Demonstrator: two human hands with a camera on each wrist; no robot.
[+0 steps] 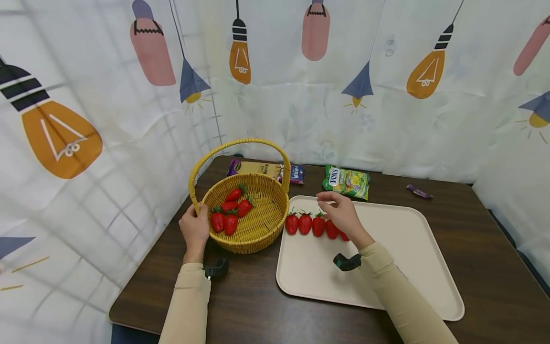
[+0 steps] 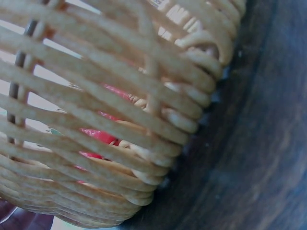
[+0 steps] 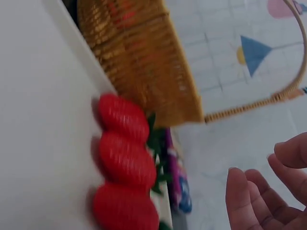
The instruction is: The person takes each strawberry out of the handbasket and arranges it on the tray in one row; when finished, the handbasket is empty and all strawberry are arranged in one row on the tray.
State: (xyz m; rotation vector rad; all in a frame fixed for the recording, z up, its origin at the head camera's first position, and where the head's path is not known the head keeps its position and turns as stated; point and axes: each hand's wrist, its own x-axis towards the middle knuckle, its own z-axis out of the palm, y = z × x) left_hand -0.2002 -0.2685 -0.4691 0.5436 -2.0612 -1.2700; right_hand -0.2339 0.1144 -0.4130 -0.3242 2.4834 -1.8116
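A yellow woven basket (image 1: 266,234) with a tall handle stands on the table, and several strawberries (image 1: 230,224) lie inside toward its left. My left hand (image 1: 195,229) grips the basket's left side where the handle meets the rim. In the left wrist view the weave (image 2: 96,115) fills the frame, with red showing through gaps. Over the cream tray (image 1: 318,282), my right hand (image 1: 341,215) hovers above a row of strawberries (image 1: 305,223), its fingers loosely bent and holding nothing. The right wrist view shows strawberries (image 3: 127,158) below and beside that hand; the row's right end is partly hidden.
Behind the basket lies a purple and beige snack packet (image 1: 262,168). A green candy bag (image 1: 346,181) sits beyond the tray's far edge. Farther right is a small purple wrapped sweet (image 1: 419,192). Patterned curtains (image 1: 292,110) hang behind and left of the dark table (image 1: 253,306).
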